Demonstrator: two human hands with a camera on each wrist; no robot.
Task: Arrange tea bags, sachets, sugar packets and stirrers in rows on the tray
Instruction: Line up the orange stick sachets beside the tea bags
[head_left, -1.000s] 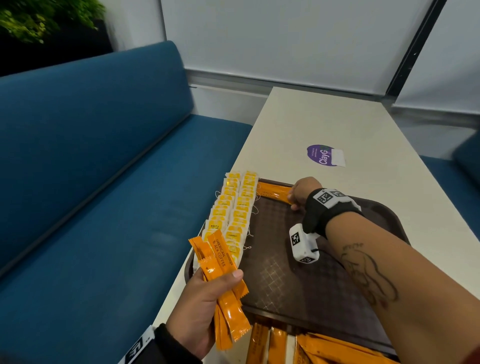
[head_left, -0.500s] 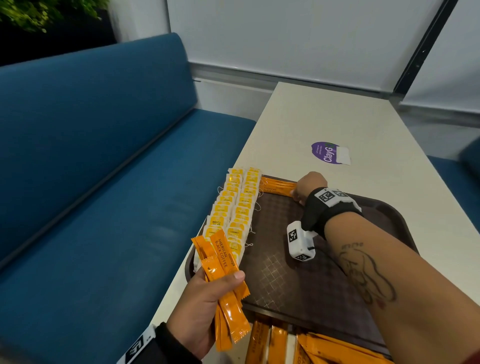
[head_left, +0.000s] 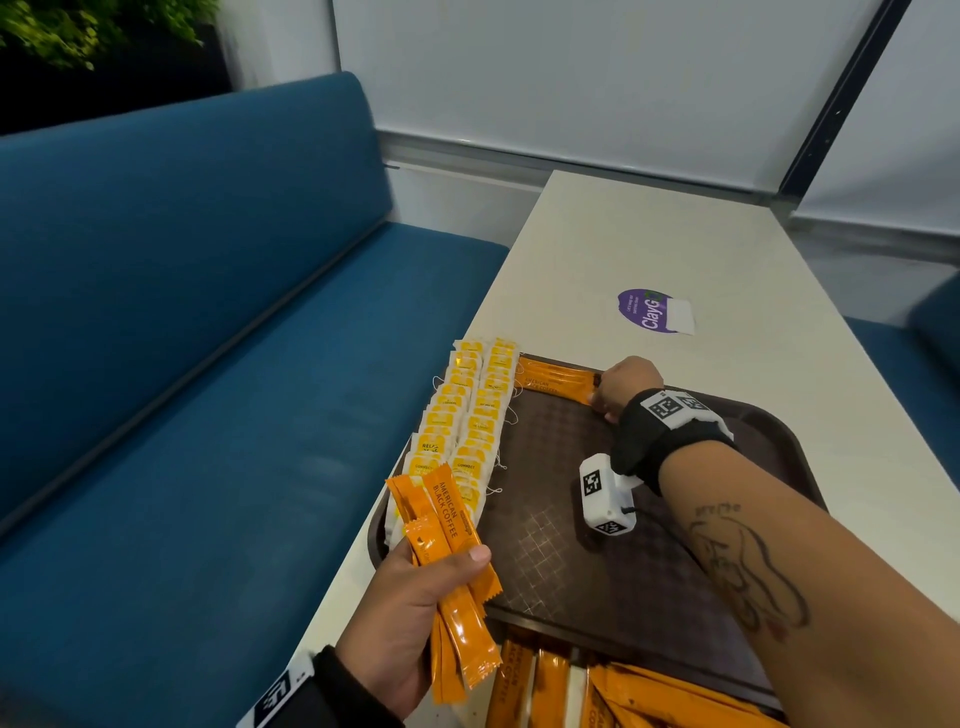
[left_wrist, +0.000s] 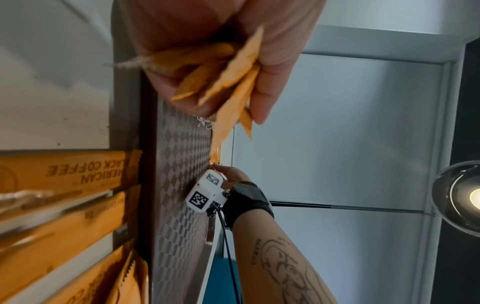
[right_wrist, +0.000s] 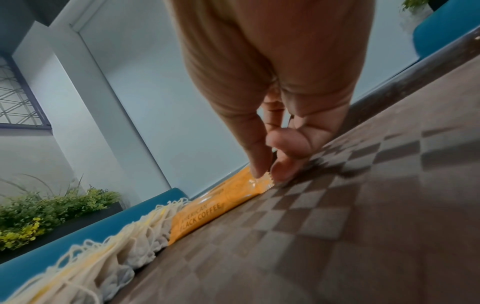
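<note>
A brown tray (head_left: 649, 582) lies on the white table. Two rows of yellow tea bags (head_left: 470, 415) run along its left side. One orange coffee sachet (head_left: 553, 378) lies along the far rim, and my right hand (head_left: 621, 382) pinches its right end between thumb and fingertip, seen close in the right wrist view as right hand (right_wrist: 269, 176) on sachet (right_wrist: 207, 214). My left hand (head_left: 415, 603) hovers at the tray's near left corner, gripping a bundle of orange sachets (head_left: 447, 540). The left wrist view shows the left hand (left_wrist: 215, 98) curled round that bundle (left_wrist: 228, 78).
Several loose orange sachets (head_left: 561, 686) lie on the table in front of the tray's near edge. A purple sticker (head_left: 652, 312) sits on the table beyond the tray. A blue bench (head_left: 208, 389) runs along the left. The tray's middle and right are bare.
My right hand has shifted slightly right along the far-rim sachet, still at its end. The left hand keeps its bundle in the same place.
</note>
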